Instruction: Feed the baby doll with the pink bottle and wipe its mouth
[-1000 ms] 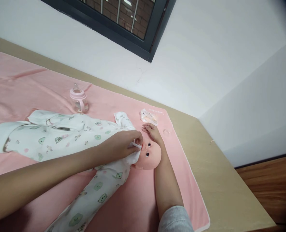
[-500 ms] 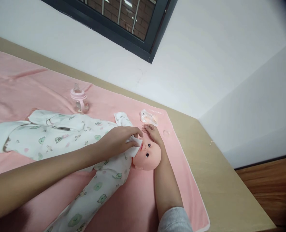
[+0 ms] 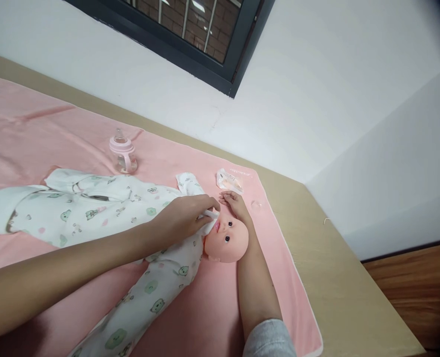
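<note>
A baby doll (image 3: pixel 229 240) in white pyjamas with green animal prints lies on its back, its bald head to the right. My left hand (image 3: pixel 186 213) reaches over its chest and pinches a white cloth or tissue (image 3: pixel 207 225) against the chin, just below the mouth. Behind the doll's head runs my right forearm, close against it. My right hand (image 3: pixel 235 202) rests on the far side of the head, fingers stretched out and loosely together, with nothing visible in it. Part of the doll's neck is hidden by my left hand.
A pink-lidded baby bottle (image 3: pixel 123 153) stands beyond the doll. A small clear packet (image 3: pixel 229 181) and a small transparent round piece (image 3: pixel 256 204) lie past my right hand. Under everything is a pink blanket (image 3: pixel 205 307) on a wooden table (image 3: pixel 339 277), against a wall with a window (image 3: pixel 205 29).
My left fingers have shifted slightly at the doll's chin, and the cloth looks more bunched between them. More of the doll's lips shows now. My right hand keeps its place.
</note>
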`<state>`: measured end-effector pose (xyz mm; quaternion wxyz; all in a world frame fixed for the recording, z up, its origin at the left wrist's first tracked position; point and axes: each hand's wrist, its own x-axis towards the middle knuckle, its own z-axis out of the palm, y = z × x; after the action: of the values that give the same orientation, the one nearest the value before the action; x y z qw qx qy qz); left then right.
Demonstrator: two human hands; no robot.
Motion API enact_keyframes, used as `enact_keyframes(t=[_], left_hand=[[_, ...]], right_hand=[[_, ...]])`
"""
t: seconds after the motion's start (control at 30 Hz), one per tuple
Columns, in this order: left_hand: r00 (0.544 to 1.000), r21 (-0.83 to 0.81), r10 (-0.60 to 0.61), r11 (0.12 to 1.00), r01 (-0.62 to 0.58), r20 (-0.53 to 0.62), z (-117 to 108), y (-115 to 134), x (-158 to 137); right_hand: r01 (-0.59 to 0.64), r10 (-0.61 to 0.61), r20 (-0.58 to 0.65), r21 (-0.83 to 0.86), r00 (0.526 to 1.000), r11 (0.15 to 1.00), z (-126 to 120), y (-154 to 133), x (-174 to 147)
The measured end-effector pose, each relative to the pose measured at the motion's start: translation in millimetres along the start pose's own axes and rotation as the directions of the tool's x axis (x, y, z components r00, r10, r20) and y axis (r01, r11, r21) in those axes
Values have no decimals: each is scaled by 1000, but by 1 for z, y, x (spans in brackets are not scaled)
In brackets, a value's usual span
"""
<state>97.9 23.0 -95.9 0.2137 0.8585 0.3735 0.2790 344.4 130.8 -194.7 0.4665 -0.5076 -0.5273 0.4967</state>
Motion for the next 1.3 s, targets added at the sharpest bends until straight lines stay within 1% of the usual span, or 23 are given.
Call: enact_keyframes(t=[0.1,0.2,0.33,0.47,0.6,0.73,0.93,1.07,1.17,1.3], left_hand=[[999,32,28,999,-28,-17,3,-2,-1],[996,56,83,995,-81,-30,7,-5,-2],[986,52,143,989,-138,-92,11,-8,-2],[976,39,165,986,-161,-141,12,-9,-1],[981,2,140,990,-141,-133,12,-8,0],[984,3,130,991,-131,-119,14,-8,2],[966,28,230,973,-228,-118,14,-9,0],[949,30,279,960,-277,-148,15,-11,-1],[939,44,310,951,-307,-149,17,-12,-1],[936,54,324,946,-320,-134,19,-15,-2]], right_hand=[[0,0,1,5,1000,1000,0,0,1],[-5,5,0,13,1000,1000,0,1,1],[-6,6,-8,21,1000,1000,0,2,1],[-10,10,-8,16,1000,1000,0,2,2],[-13,13,-3,17,1000,1000,-1,3,2],[-4,4,-6,7,1000,1000,-1,4,2],[2,-2,-1,16,1000,1000,-1,4,2],[3,-3,-2,9,1000,1000,0,4,2],[3,-3,-3,-5,1000,1000,0,4,1],[6,-6,-7,-1,1000,1000,0,5,2]])
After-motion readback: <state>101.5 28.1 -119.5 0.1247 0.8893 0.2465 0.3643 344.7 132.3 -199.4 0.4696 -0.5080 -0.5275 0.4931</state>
